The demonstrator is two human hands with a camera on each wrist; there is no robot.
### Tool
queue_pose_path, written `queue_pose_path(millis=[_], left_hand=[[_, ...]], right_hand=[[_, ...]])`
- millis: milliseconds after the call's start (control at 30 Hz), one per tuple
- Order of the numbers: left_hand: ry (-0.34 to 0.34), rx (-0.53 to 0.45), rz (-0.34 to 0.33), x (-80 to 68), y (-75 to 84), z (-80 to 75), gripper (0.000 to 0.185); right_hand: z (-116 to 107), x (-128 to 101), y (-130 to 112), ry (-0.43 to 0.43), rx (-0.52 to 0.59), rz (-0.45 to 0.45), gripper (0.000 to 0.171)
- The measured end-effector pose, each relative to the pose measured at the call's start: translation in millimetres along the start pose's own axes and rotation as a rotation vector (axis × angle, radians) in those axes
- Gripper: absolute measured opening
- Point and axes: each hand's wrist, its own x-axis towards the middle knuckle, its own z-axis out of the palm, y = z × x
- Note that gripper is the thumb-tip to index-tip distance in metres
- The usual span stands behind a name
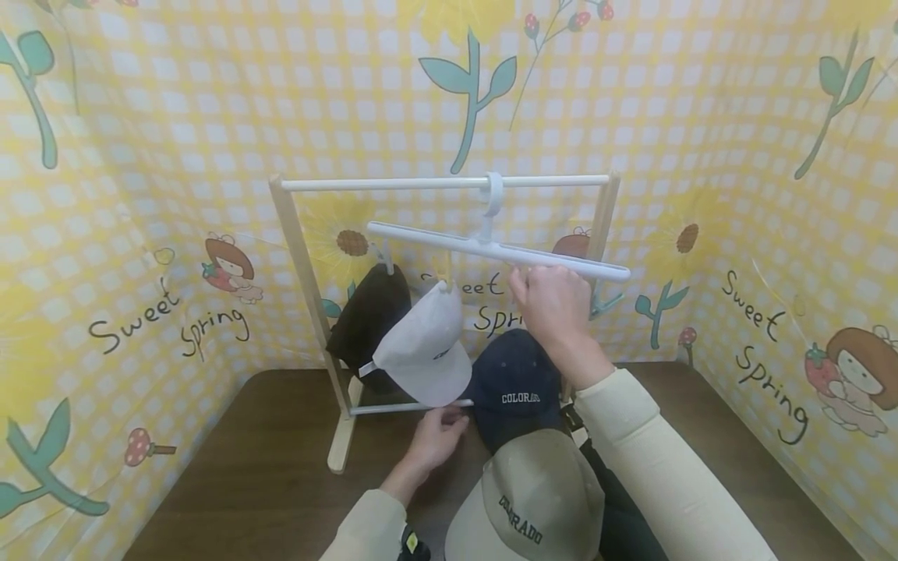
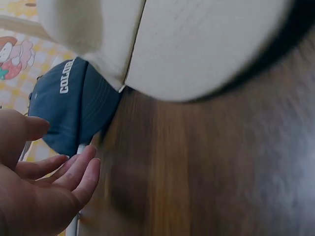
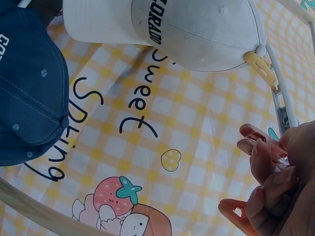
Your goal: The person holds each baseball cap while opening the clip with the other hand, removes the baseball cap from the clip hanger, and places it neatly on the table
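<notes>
My right hand [image 1: 554,308] is raised under the right half of a tilted white clip hanger [image 1: 491,248], its fingers pinching a pink clip [image 3: 252,133]. An orange clip [image 3: 235,212] shows beside those fingers. From a yellow clip [image 3: 261,69] on the hanger hangs a white cap [image 1: 428,343], and to its left a black cap [image 1: 368,315] hangs from a pale clip. My left hand [image 1: 435,440] is low by the rack's bottom bar, fingers loosely bent and holding nothing. Close to it are a navy cap [image 1: 519,382] and a beige cap [image 1: 540,491].
The hanger hooks over the top bar [image 1: 393,185] of a wooden-legged rack standing on a dark brown table [image 1: 231,467]. A dark cap [image 1: 624,506] lies partly under my right sleeve. Yellow checked cloth [image 1: 210,156] surrounds the table at the back and sides.
</notes>
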Motion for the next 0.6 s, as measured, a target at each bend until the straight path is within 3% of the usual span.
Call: queue_pose_path(millis=[267,500,600], left_hand=[[0.137,-0.069,0.011,-4.4,-1.4,-16.0,0.033],[0.289,0.010,0.189,-9.1,9.1,-22.6,0.029],[0.316,0.024,0.236,-11.6,12.7,-22.3,0.025]], right_hand=[[1.5,0.3,0.1,0.009,0.019,-0.009,0.059],[3.9,0.0,0.5,0.025,0.028,-0.017,0.059],[4.8,-0.6,1.2,0.022,0.045,-0.018,0.060]])
